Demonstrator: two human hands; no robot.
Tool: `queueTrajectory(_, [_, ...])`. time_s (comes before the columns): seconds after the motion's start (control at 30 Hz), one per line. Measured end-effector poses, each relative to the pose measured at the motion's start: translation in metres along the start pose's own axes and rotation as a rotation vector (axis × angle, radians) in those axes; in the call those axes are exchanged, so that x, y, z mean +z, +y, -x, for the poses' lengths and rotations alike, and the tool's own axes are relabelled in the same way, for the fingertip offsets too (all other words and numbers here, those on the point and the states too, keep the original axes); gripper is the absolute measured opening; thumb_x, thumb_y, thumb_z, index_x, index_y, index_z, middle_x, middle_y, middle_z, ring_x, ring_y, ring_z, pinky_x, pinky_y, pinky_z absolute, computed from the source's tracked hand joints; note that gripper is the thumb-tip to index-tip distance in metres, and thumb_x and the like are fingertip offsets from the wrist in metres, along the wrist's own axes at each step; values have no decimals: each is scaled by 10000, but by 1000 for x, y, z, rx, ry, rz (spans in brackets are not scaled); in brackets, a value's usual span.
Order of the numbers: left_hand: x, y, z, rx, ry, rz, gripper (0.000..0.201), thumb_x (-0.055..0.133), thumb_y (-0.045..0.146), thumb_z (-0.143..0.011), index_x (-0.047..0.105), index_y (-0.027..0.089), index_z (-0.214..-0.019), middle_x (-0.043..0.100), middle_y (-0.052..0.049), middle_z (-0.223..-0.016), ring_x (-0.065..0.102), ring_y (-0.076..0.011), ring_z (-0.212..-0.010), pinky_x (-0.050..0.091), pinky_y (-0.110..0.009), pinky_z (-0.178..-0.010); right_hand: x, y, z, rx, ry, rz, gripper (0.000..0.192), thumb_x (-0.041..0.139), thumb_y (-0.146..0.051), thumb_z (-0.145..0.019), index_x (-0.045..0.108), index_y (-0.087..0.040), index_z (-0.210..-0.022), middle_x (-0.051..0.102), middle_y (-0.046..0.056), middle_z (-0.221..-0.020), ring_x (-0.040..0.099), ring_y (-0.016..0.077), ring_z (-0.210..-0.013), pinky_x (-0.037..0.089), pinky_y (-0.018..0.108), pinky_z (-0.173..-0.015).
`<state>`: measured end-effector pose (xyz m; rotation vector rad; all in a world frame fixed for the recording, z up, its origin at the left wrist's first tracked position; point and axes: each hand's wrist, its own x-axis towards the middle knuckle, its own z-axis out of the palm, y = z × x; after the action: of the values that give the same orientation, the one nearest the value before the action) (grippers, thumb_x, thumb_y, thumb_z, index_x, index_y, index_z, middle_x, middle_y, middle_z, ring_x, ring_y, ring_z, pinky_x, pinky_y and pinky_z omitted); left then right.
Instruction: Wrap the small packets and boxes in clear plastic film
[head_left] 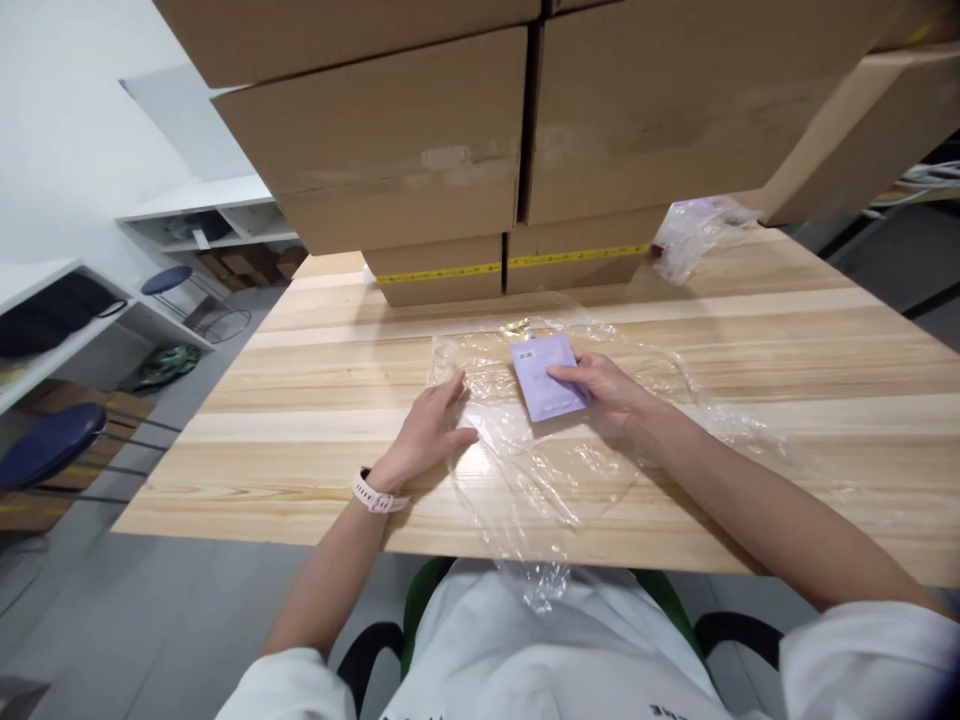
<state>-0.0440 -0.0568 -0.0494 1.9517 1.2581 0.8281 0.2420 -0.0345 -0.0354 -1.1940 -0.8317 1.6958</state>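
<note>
A clear plastic bag (540,470) lies spread on the wooden table (300,400), with its lower end hanging over the front edge. A small lilac packet (541,375) sits inside or on the bag near its far end. My right hand (600,390) is inside the bag or under its film, fingers gripping the packet's right side. My left hand (431,425) rests flat on the bag's left edge, pressing the film down. A pale watch is on my left wrist.
Stacked cardboard boxes (450,150) tower at the table's far side, close behind the bag. Another crumpled plastic bag (694,235) lies at the back right. Blue stools (49,445) and white shelves (75,320) stand to the left on the grey floor.
</note>
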Motion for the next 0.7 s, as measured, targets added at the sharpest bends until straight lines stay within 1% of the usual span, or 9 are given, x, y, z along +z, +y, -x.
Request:
queueTrajectory(0.07, [1, 15, 0, -32, 110, 116, 687, 817, 342, -815, 587, 244, -1455, 635, -163, -1400, 564, -344, -1314, 400, -579, -1142, 0, -7, 7, -17, -20, -39, 297, 822, -210, -742, 713, -212, -1018, 767, 86, -1041, 718, 228, -846, 616, 381, -773])
queueTrajectory(0.1, [3, 24, 0, -56, 133, 215, 649, 801, 380, -837, 597, 237, -1436, 649, -164, -1379, 586, -331, -1291, 428, -569, -1123, 5, -8, 11, -23, -38, -44, 304, 833, -227, -742, 713, -214, -1020, 766, 85, -1042, 719, 230, -850, 616, 387, -780])
queueTrajectory(0.2, [12, 53, 0, -154, 46, 609, 649, 818, 456, -821, 623, 200, -1385, 702, -166, -1313, 669, -313, -1191, 532, -497, -1028, 36, -1, 23, -43, -136, 5, 406, 882, -286, -714, 693, -223, -1068, 758, 72, -1066, 720, 234, -872, 613, 404, -784])
queueTrajectory(0.27, [18, 66, 3, -229, 9, 787, 592, 839, 458, -804, 683, 162, -1293, 741, -160, -1254, 715, -308, -1121, 578, -437, -968, 60, 8, 30, -121, -220, 53, 437, 880, -325, -725, 671, -232, -1096, 745, 61, -1090, 713, 230, -906, 606, 404, -797])
queueTrajectory(0.37, [15, 70, 12, -326, 112, 862, 497, 883, 433, -757, 750, 121, -1121, 795, -145, -1107, 765, -293, -981, 623, -386, -873, 78, 22, 45, -292, -301, 198, 434, 785, -373, -842, 624, -245, -1224, 708, 75, -1189, 682, 227, -1013, 582, 426, -894])
queueTrajectory(0.47, [-7, 62, 22, -426, 266, 867, 507, 938, 425, -662, 756, 114, -1020, 813, -116, -933, 781, -274, -823, 646, -341, -741, 69, 33, 65, -418, -403, 567, 570, 680, -421, -946, 508, -276, -1470, 588, 127, -1440, 589, 273, -1256, 493, 522, -1070])
queueTrajectory(0.57, [-33, 55, 30, -509, 419, 807, 493, 937, 444, -644, 744, 126, -968, 797, -76, -799, 774, -252, -730, 640, -298, -643, 44, 47, 81, -556, -628, 1010, 677, 695, -550, -928, 525, -259, -1515, 403, 158, -1630, 341, 362, -1509, 280, 629, -1222])
queueTrajectory(0.63, [-44, 55, 34, -538, 460, 762, 469, 917, 455, -668, 735, 135, -959, 784, -54, -757, 766, -236, -694, 629, -279, -600, 26, 56, 86, -605, -726, 1171, 677, 692, -597, -921, 573, -249, -1490, 367, 159, -1660, 268, 374, -1553, 187, 641, -1255])
queueTrajectory(0.7, [-47, 57, 34, -555, 423, 739, 460, 908, 468, -680, 728, 139, -946, 774, -43, -737, 751, -220, -656, 614, -266, -566, 11, 59, 90, -618, -725, 1210, 561, 636, -535, -981, 603, -262, -1471, 419, 139, -1638, 316, 342, -1542, 200, 617, -1261])
